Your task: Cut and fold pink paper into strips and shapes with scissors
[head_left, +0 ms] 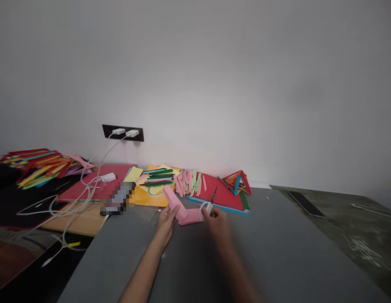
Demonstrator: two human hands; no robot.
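My left hand (165, 224) is closed on a folded strip of pink paper (185, 217), with thumb and fingers at its bend. One arm of the paper slants up and left; the other reaches across to my right hand (219, 225). That hand is closed around a pair of scissors (210, 207) with white handles, dark blades pointing up and away. A white handle loop overlaps the right end of the pink paper. Whether my right fingers also pinch the paper is hidden. Both hands are above the grey table (189, 269).
Cut pink and green paper strips (188, 182) lie by a red sheet stack (220, 192) bearing a folded-paper frame (239, 183). Leftward are dark green strips (157, 176), a pixelated phone (119, 199), tangled white cables (85, 193) and a colourful strip pile (46, 164). A wall (195, 84) stands behind.
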